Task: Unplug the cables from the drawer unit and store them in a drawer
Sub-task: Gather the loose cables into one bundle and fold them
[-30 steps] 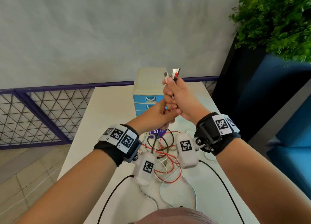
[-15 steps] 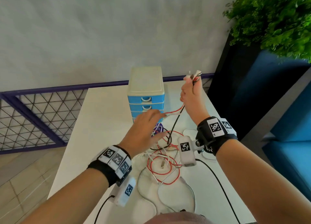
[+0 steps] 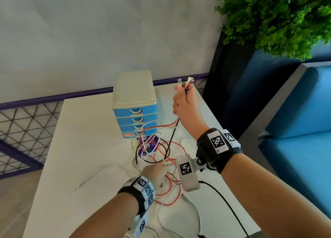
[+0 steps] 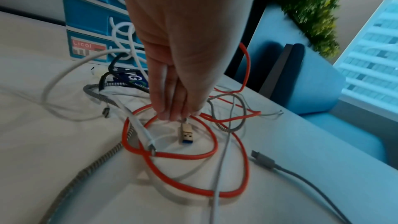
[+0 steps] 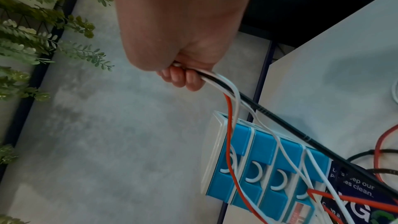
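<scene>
Left hand [image 4: 172, 43] is dropping, fingers [image 4: 170, 105] straight, to the rigid USB plug [image 4: 186, 134], the best hold; right hand [image 3: 184, 103] is clenching limp cables [image 5: 215, 79].

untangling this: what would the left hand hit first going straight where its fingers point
Likely the silver USB plug beyond the fingertips of the left hand, inside the red cable loop; depth unclear.
</scene>
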Motion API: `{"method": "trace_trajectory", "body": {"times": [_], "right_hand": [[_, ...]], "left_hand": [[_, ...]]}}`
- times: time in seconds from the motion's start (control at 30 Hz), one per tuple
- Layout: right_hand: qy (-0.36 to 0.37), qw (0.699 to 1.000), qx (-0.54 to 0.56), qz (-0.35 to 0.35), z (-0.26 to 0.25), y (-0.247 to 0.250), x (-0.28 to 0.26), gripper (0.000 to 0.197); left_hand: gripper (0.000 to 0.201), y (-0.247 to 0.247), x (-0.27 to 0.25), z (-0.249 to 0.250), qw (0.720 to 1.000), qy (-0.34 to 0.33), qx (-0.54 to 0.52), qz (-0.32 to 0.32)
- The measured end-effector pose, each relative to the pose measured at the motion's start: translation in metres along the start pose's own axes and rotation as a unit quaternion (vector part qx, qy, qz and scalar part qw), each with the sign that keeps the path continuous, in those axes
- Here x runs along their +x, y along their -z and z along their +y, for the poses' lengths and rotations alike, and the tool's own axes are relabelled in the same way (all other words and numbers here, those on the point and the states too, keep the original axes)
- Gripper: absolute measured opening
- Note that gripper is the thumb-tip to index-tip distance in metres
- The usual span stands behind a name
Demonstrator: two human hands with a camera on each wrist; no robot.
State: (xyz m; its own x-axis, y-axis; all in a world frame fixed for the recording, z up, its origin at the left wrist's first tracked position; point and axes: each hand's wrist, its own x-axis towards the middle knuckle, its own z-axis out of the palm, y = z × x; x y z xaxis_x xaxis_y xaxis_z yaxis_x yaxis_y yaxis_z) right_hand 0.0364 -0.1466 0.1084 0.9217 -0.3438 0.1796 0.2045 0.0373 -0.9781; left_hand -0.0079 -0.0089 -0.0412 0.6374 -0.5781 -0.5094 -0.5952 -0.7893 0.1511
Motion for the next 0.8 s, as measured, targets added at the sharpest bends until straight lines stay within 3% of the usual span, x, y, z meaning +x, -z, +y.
{"method": "trace_trajectory", "body": {"times": [0.2, 0.43, 0.63, 0.8], "right_hand": [[-0.02, 0.999, -0.006, -0.026, 0.002, -0.002, -0.003, 0.017], [-0.03, 0.997, -0.036, -0.054, 0.016, -0.008, -0.005, 0.018], [-0.015, 0.975, -0.193, -0.106, 0.023, -0.009, -0.01, 0.025], [-0.084, 0.96, -0.182, -0.195, 0.016, -0.014, -0.021, 0.026]], "left_hand": [[0.029, -0.013, 0.026, 0.003, 0.999, 0.041, 0.017, -0.001], [0.023, -0.013, 0.023, 0.0, 0.997, 0.041, -0.065, -0.018], [0.013, 0.04, -0.024, -0.007, 0.984, -0.04, -0.13, 0.111], [0.008, 0.106, -0.076, -0.017, 0.95, -0.103, -0.197, 0.221]]}}
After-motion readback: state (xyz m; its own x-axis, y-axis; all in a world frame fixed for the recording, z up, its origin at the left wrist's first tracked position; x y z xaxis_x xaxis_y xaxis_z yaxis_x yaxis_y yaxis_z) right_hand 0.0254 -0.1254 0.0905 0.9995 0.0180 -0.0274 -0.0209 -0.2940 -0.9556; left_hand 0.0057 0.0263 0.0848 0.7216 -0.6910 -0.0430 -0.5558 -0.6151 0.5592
